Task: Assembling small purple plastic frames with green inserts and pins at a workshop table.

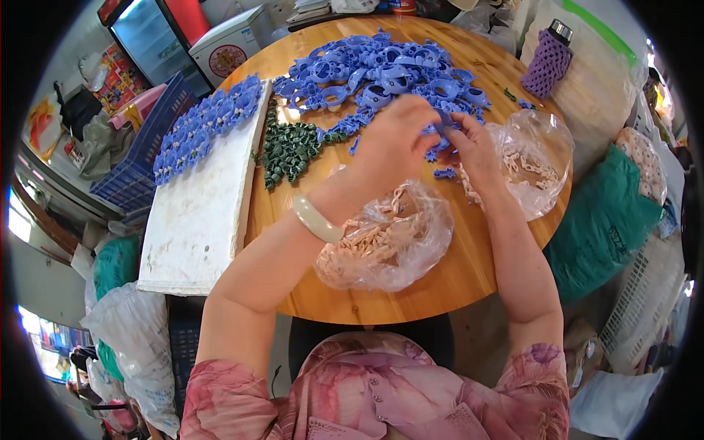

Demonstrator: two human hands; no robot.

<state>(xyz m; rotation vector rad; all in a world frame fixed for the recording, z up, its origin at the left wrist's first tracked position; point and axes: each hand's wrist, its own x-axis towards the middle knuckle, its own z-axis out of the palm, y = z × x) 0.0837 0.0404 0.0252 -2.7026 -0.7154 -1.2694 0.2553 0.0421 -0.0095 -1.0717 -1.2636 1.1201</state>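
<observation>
Over the far middle of a round wooden table, my two hands meet at a small blue plastic part. My left hand, with a pale bangle on its wrist, has its fingers curled closed at the part; its fingertips are partly hidden. The thumb and fingers of my right hand pinch the part from the other side. Just beyond lies a heap of blue plastic pieces, some of them ring-shaped. A clear bag of small peach-coloured pieces rests below my left hand. Right of my right hand is another clear bag with similar pieces.
Small dark green pieces are piled left of my hands. Rows of blue pieces line the far part of a white foam board. A bottle in a purple knitted cover stands far right, and a blue crate sits left.
</observation>
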